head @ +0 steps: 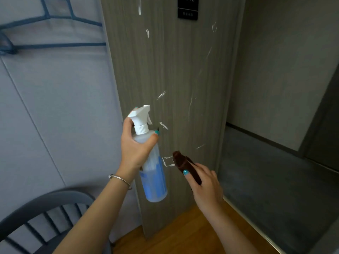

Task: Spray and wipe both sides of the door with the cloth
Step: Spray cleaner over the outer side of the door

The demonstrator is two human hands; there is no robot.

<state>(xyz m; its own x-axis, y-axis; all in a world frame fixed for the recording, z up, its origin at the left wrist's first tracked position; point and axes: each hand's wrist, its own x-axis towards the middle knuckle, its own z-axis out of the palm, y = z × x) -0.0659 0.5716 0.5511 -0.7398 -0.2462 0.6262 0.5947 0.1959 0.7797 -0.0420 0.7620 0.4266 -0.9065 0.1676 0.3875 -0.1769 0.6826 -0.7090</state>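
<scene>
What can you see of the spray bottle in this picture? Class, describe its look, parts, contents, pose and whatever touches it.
The spray bottle is translucent plastic with a white trigger head and ribbed white collar. Blue liquid fills roughly its lower half. It hangs nearly upright, base tilted slightly right, nozzle pointing toward the door, close in front of it. The left hand holds it in a grip round the neck and shoulder, thumb on the right side. Nothing else touches it.

Door plate [187,8] lettering blurred, top cropped

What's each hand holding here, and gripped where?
Left hand grips the spray bottle at its neck and shoulder, below the trigger head. Right hand holds the folded brown cloth by its lower end.
</scene>
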